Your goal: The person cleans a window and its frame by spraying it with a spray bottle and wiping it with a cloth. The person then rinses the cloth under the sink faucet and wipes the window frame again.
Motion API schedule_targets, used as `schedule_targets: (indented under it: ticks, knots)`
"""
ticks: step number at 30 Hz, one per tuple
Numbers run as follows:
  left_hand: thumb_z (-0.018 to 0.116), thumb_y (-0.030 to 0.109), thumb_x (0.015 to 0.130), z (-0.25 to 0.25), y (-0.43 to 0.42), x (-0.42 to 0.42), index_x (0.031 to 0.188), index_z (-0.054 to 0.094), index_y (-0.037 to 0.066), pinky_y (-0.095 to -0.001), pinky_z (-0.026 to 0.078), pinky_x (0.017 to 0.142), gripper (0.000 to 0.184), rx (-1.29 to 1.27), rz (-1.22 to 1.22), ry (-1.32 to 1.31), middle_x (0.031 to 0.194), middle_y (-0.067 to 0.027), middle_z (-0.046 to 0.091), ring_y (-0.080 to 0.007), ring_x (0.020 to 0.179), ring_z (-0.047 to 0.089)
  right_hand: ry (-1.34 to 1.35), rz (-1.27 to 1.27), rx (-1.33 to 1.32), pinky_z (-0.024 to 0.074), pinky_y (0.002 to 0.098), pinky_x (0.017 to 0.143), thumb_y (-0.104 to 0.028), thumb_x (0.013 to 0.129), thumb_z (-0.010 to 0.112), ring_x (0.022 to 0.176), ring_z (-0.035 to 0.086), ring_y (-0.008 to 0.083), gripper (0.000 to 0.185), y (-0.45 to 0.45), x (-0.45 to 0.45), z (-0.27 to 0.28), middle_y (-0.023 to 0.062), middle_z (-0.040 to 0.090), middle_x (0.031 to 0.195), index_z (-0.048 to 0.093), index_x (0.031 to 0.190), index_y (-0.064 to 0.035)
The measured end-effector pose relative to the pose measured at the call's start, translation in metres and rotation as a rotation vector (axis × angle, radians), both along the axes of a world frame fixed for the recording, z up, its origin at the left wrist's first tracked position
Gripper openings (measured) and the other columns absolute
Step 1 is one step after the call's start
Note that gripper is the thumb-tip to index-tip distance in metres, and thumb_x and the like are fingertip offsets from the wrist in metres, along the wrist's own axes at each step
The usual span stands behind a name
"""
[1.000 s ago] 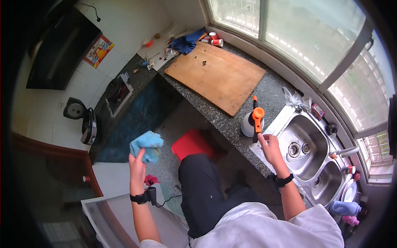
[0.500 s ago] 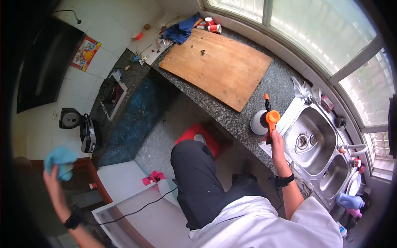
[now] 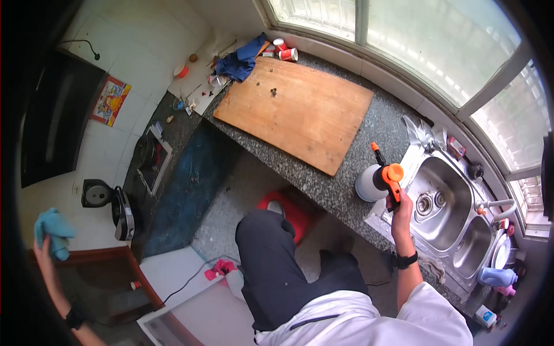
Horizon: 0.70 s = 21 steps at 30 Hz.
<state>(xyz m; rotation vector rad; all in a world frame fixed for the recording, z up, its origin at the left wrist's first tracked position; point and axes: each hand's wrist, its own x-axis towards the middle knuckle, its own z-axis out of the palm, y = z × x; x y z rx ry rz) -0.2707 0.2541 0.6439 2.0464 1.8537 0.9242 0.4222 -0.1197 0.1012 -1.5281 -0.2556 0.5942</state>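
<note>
Clearly, the right hand (image 3: 402, 212) is wrapped around the handle (image 3: 395, 193) of the spray bottle (image 3: 369, 184), right of centre, whose body lies left of this grip; the left hand (image 3: 44, 252), far left, is closed on a cloth (image 3: 56, 229).

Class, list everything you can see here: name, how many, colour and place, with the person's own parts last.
cloth: 1, light blue, in the left hand
spray bottle: 1, white with orange-black top, on the counter
counter: 1, speckled grey, below the window
board: 1, light brown, on the counter
dark cloth: 1, navy, board's far corner
cups: 2, red and white, near that corner
sink: 1, silver, two bowls, right
tap: 1, pale, at the sink
window: 1, whitish panes, top right
poster: 1, red-yellow, left wall
left hand: 1, bare, far left
right hand: 1, bare, at the spray bottle's handle

Smaller clutter is too unclear to list.
</note>
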Motion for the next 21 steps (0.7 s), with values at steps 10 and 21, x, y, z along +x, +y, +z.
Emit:
schedule_targets:
  ticks: [10,21]
  knots:
    - [0.064,0.008,0.093,-0.262,0.161,0.119,0.129,0.057,-0.004,-0.0299,0.042,0.1,0.038,-0.263,-0.267,-0.151,0.118,-0.0078,0.064,-0.0158,0.108,0.059,-0.166,-0.169,-0.175,0.0292,0.0254,0.051,-0.046,0.101,0.053,0.053,0.038,0.0065,0.049,0.079,0.049,-0.011,-0.0035,0.043,0.058,0.047,0.066,-0.0114]
    - [0.062,0.016,0.098,-0.28,0.268,0.146,0.133,0.053,-0.002,-0.0324,0.042,0.102,0.041,-0.485,-0.287,-0.323,0.127,-0.0091,0.06,-0.017,0.117,0.057,-0.059,-0.314,-0.13,0.0335,0.0275,0.055,-0.039,0.103,0.048,0.055,0.041,0.0103,0.04,0.087,0.043,-0.008,0.0,0.045,0.061,0.053,0.081,-0.0061]
